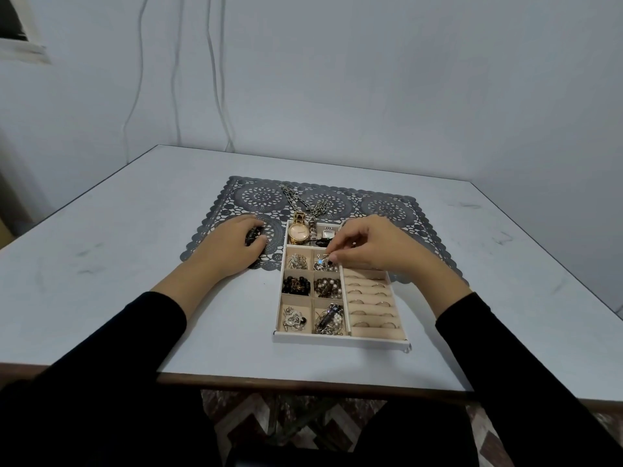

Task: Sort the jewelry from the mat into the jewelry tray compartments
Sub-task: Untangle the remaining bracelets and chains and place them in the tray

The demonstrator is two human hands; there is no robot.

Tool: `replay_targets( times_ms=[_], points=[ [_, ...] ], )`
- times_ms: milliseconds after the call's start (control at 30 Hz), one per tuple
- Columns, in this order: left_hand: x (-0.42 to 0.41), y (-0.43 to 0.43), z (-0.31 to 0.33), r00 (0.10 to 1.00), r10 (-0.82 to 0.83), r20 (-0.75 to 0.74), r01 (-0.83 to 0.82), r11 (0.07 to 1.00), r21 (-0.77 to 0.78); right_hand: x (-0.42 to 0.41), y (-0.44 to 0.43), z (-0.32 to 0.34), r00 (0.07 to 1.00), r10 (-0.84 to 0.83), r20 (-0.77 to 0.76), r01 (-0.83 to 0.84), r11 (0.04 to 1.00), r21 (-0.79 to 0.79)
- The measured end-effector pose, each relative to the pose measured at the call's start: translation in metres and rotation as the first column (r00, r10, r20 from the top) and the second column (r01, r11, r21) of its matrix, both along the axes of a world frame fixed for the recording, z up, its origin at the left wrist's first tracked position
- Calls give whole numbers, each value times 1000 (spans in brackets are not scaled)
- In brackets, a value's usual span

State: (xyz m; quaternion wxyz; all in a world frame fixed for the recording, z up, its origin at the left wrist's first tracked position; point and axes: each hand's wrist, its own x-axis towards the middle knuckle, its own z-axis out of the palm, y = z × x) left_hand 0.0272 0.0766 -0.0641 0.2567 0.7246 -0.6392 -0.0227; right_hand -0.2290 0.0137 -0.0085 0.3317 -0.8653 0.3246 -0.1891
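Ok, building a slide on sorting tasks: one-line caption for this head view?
Right hand lowers a small silver piece into the jewelry tray; left hand covers a dark beaded piece on the lace mat.

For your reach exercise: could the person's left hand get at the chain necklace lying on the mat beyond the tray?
Probably yes. The left hand rests on the mat beside the tray, and the chain necklace lies just beyond, with open mat between. The hand already holds something dark, though.

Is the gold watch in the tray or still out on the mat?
In. The gold watch lies in the jewelry tray's top compartment.
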Motion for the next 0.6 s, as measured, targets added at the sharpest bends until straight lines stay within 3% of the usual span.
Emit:
replay_targets(
  times_ms=[300, 600],
  points=[
    [-1, -1, 0, 1000, -7, 4, 7, 1000, 3, 1, 0, 1, 998, 39, -45, -39, 999, -4],
    [8, -16, 3, 999, -27, 22, 26, 998, 50, -19, -29, 2, 981, -125, 147, 121, 992, 37]
  ],
)
